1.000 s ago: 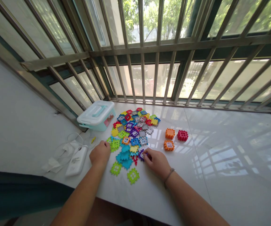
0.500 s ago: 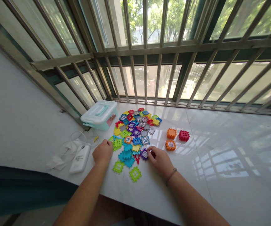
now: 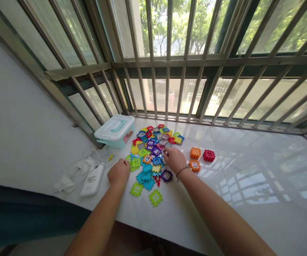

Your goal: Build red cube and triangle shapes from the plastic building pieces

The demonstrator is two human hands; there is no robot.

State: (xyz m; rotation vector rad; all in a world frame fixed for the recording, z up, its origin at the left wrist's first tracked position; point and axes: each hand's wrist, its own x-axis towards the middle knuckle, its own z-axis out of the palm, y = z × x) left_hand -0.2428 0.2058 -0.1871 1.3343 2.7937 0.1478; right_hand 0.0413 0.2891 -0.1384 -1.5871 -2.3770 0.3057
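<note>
2 hands, both curled, can't tell if either grips anything: left hand (image 3: 118, 173) just left of the pile, right hand (image 3: 175, 160) w/ fingertips on it. Dozens of interlocking plastic tiles (image 3: 153, 153) near the counter's (image 3: 222, 220) back edge; 3 built cubes (image 3: 209, 155) just right; 1 lidded plastic box (image 3: 114, 131) back-left.

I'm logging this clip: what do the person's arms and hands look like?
The left forearm and right forearm are bare, with no sleeves or gloves. The right hand has a thin grey bracelet at its wrist; the left hand shows none.
</note>
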